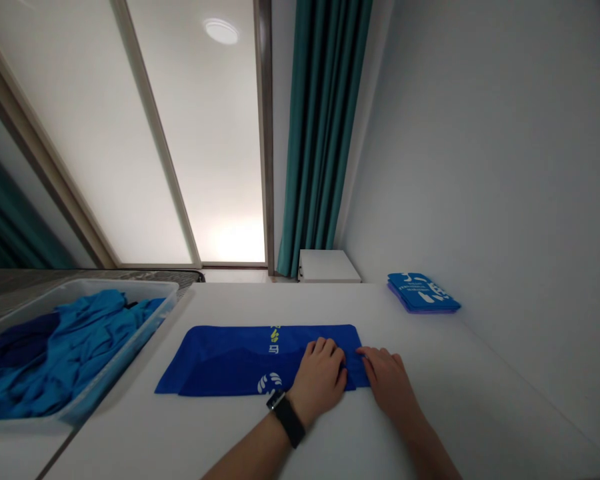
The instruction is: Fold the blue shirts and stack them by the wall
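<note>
A dark blue folded cloth [220,363] with yellow and white print lies in a long, flat strip on the white table [230,440]. My left hand [323,373], with a black watch [286,419] on the wrist, rests palm down on the right part of this cloth, fingers together and slightly bent. At the cloth's right end, my right hand [386,380] pinches the edge between thumb and fingers. The fingertips of the left hand partly cover the layers near that end.
To the left, a translucent plastic bin [167,303] holds crumpled blue fabric [95,333]. Folded blue pieces with white print [423,293] are stacked at the table's back right, by the grey wall [505,200]. A small white cabinet [330,265] and a teal curtain [325,133] stand beyond the table.
</note>
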`<action>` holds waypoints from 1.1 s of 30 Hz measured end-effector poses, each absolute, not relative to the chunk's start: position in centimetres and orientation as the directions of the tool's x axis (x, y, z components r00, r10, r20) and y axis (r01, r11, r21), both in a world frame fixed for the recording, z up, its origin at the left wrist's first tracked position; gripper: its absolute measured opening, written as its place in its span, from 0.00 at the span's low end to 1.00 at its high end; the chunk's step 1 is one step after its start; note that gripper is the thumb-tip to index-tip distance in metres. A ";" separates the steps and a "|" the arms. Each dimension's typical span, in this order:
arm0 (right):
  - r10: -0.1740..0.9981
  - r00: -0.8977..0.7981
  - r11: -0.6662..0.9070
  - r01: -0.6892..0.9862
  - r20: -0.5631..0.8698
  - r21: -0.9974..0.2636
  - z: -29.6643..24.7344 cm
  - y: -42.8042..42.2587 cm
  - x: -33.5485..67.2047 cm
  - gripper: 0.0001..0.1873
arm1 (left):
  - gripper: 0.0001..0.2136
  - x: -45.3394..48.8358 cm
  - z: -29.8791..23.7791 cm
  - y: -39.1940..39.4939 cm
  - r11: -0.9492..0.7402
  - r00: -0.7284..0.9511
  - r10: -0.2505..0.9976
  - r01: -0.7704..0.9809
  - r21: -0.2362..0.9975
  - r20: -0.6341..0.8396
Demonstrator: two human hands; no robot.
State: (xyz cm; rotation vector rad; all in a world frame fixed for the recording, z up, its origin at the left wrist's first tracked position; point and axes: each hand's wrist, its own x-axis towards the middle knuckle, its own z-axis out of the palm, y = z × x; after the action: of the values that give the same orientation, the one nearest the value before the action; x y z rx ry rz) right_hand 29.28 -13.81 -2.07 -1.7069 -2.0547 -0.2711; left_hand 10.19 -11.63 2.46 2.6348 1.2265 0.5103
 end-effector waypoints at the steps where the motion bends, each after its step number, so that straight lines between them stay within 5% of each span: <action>1: 0.879 -0.116 0.198 0.971 0.462 -0.135 -2.0 -13.9 29.1 0.17 | 0.04 10.2 2.5 -11.6 -0.639 0.598 0.769 0.701 0.316 0.227; 19: 0.895 -0.031 0.075 0.994 0.446 -0.082 -2.1 -14.2 28.4 0.15 | 0.12 9.8 2.7 -11.5 -0.658 0.620 0.753 0.694 0.293 0.222; 27: 0.868 -0.052 0.129 0.984 0.493 -0.122 -1.7 -13.9 28.6 0.19 | 0.19 5.6 3.5 -11.0 -0.670 0.616 0.743 0.686 0.284 0.262; 33: 0.854 -0.177 0.257 0.961 0.490 -0.099 -1.2 -12.7 25.1 0.24 | 0.21 0.7 2.7 -11.8 -0.668 0.621 0.740 0.726 0.166 0.260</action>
State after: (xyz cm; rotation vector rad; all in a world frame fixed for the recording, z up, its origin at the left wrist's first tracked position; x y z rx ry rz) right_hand 25.10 -12.73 -1.23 -1.6455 -2.0851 -0.3211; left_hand 0.67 -11.77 2.67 2.7873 1.2609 0.4788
